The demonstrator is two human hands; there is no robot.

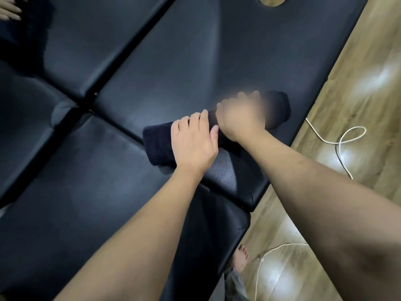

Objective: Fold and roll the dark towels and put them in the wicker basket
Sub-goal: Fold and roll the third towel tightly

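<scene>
At the upper left of the frame, another person's hand [9, 7] rests on a dark towel [23, 38] spread over the black padded surface [217, 51]; that towel's frayed edge hangs ragged toward the frame's middle left. The surface is made of black vinyl cushions split by deep seams that cross left of centre.

Just right of centre lies a rolled dark towel [159, 144], a thick cylinder angled from lower left to upper right, resting near the surface's right edge. The left hand [194, 142] lies on top of the roll's lower-left half, fingers curved over it and thumb pressed along its near side, holding it down. Touching it on the right, the right hand [240, 117] is closed over the roll's upper-right half; it is blurred, so its fingers cannot be told apart. The roll's far end [280, 107] sticks out beyond that hand.

At the top edge an oval face opening [272, 1] cuts through the surface. Along the right side runs a wood-plank floor [368, 83] with a white cord [338, 144] looping across it. At the bottom, just right of centre, a bare foot [240, 259] stands on the floor beside the surface.
</scene>
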